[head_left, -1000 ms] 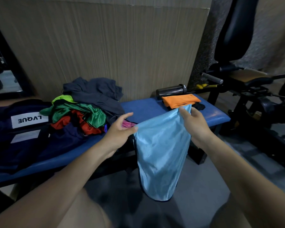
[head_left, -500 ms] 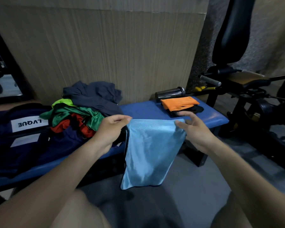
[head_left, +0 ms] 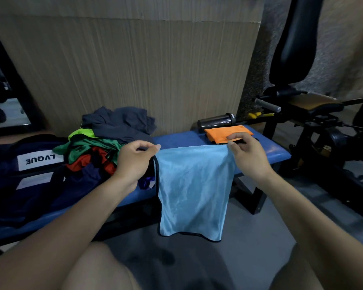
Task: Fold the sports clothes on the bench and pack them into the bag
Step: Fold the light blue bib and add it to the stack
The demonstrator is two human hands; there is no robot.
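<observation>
Blue garment (head_left: 194, 189) hangs pinched between both hands' fingers (head_left: 155, 147)

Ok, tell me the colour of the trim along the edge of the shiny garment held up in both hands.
Black trim, head view.

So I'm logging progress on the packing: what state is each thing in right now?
light blue garment: held up by its top corners, hanging in front of the bench, unfolded
left hand: pinches the top left corner
right hand: pinches the top right corner
orange garment: folded, on the bench
clothes pile: crumpled, unfolded
navy bag: lying on the bench
blue bench: holds all of these
</observation>
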